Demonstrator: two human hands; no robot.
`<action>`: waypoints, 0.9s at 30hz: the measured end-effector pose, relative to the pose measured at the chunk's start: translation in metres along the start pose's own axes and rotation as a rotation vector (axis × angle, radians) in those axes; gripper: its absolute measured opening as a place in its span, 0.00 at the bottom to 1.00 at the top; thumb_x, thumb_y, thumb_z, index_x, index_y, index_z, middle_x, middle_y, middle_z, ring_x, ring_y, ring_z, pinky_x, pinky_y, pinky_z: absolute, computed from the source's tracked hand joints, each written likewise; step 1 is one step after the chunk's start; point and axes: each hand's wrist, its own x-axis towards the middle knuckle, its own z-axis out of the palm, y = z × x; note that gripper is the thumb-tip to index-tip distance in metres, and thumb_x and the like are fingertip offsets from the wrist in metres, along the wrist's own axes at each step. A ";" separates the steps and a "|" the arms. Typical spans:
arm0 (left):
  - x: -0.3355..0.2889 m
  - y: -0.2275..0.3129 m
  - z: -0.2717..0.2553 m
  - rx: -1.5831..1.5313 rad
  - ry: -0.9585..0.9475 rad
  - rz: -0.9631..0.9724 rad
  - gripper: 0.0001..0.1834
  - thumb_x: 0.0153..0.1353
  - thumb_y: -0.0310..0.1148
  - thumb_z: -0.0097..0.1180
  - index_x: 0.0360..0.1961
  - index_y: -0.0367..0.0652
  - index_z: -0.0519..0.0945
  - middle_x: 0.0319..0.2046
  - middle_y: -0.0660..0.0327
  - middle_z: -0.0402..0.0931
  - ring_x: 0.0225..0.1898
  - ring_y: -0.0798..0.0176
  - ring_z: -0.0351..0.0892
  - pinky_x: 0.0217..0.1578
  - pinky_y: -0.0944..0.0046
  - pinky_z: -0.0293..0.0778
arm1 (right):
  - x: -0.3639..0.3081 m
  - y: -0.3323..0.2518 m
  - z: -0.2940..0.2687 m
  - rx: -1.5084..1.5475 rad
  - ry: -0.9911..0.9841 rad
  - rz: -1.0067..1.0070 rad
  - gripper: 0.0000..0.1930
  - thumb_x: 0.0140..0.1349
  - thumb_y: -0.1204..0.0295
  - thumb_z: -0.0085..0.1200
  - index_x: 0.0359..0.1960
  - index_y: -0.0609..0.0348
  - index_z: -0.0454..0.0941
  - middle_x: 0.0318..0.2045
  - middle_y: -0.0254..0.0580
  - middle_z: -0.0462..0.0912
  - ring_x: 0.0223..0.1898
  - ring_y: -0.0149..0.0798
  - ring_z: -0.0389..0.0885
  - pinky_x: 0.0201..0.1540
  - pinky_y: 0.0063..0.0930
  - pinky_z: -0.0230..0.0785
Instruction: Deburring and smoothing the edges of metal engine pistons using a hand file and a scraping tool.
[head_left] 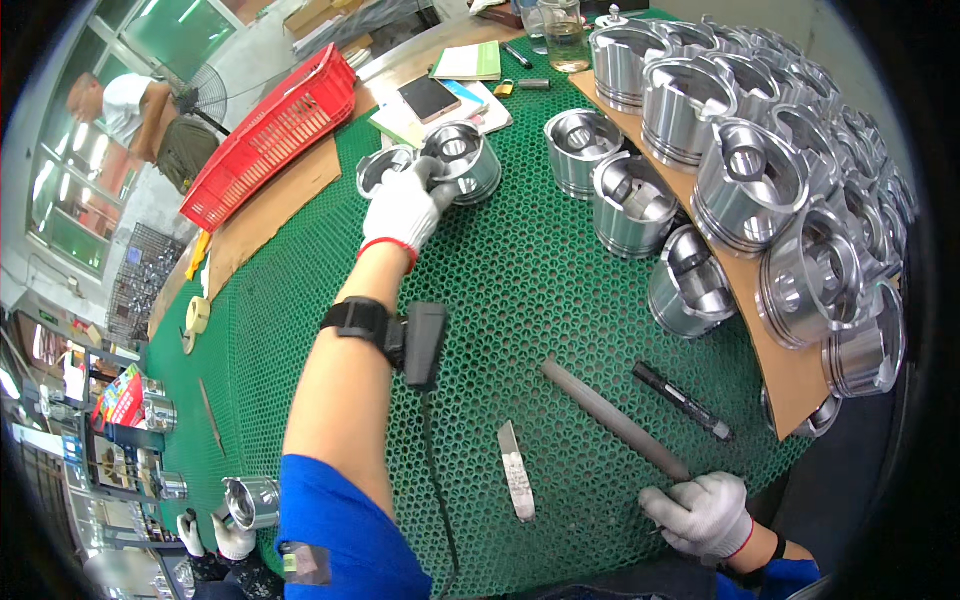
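My left hand (405, 205), in a white glove, reaches far across the green mesh mat. Its fingers curl over the rims where two silver metal pistons meet, the left piston (347, 212) and the right piston (478, 175); it grips at least one, partly hidden by the glove. Low at the right, my gloved right hand (700, 515) has its fingers curled; what they hold, if anything, is hidden. Just beyond its knuckles lies the near end of a long grey bar (610, 415). A black penlight (683, 400) and a short blade-like strip (516, 472) lie nearby.
Many pistons (750, 185) crowd a brown board (745, 290) at the right, with several more beside it. A red basket (275, 140), phone (430, 99) and glass (565, 40) stand or lie far off. At lower left, a co-worker's gloved hands (233, 538) handle a piston.
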 end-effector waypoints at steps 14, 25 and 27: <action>-0.314 0.005 -0.111 0.054 0.004 0.068 0.27 0.47 0.33 0.69 0.52 0.46 0.78 0.52 0.48 0.75 0.50 0.42 0.78 0.49 0.52 0.76 | 0.010 -0.006 0.005 -0.052 0.085 0.026 0.15 0.45 0.73 0.60 0.39 0.52 0.84 0.21 0.34 0.74 0.20 0.39 0.76 0.23 0.34 0.70; -0.404 0.035 -0.035 -0.557 0.326 -0.049 0.32 0.59 0.42 0.65 0.55 0.26 0.72 0.32 0.49 0.81 0.31 0.49 0.82 0.35 0.56 0.77 | -0.003 -0.013 0.017 -0.148 0.146 -0.036 0.19 0.48 0.76 0.62 0.45 0.49 0.83 0.25 0.38 0.78 0.26 0.44 0.80 0.31 0.36 0.74; -0.428 0.044 -0.023 -0.210 0.302 -0.085 0.26 0.59 0.41 0.65 0.51 0.30 0.77 0.31 0.50 0.81 0.31 0.49 0.82 0.35 0.57 0.77 | -0.001 -0.013 0.018 -0.183 0.169 0.004 0.19 0.50 0.76 0.62 0.46 0.47 0.82 0.27 0.40 0.79 0.27 0.44 0.80 0.31 0.36 0.74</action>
